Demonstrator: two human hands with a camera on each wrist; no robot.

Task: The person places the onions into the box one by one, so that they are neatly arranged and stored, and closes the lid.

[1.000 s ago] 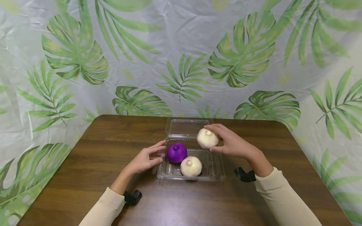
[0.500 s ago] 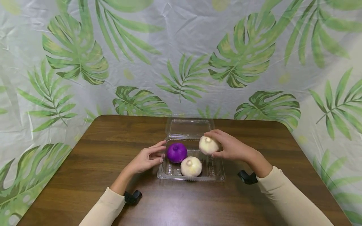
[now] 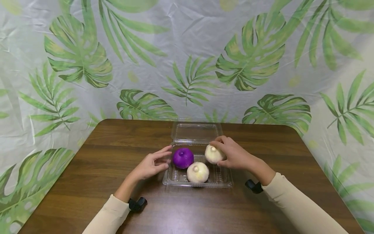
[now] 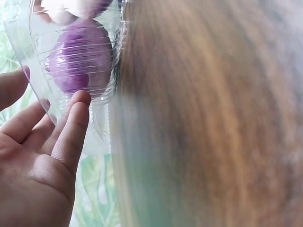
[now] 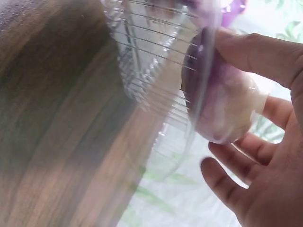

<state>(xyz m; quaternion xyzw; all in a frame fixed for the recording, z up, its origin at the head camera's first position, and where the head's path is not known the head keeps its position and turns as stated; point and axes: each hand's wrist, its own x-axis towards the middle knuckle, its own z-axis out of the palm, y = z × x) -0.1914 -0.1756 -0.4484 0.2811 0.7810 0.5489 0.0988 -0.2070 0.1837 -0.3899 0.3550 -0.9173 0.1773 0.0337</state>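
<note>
The right hand (image 3: 233,155), fingers curled round a white onion (image 3: 213,154), has lowered it into the clear box (image 3: 225,182) beside 2 others; the left hand (image 3: 152,165), fingers straight, touches the box's left edge.

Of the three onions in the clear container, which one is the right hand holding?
The white onion at the container's back right, gripped by the right hand. The other white onion sits untouched at the front, and the purple onion sits at the left.

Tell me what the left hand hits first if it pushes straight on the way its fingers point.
The left hand points right, fingertips already at the clear clamshell tray's left wall. That wall comes first; just behind it sits the purple onion, though depth is hard to judge.
</note>
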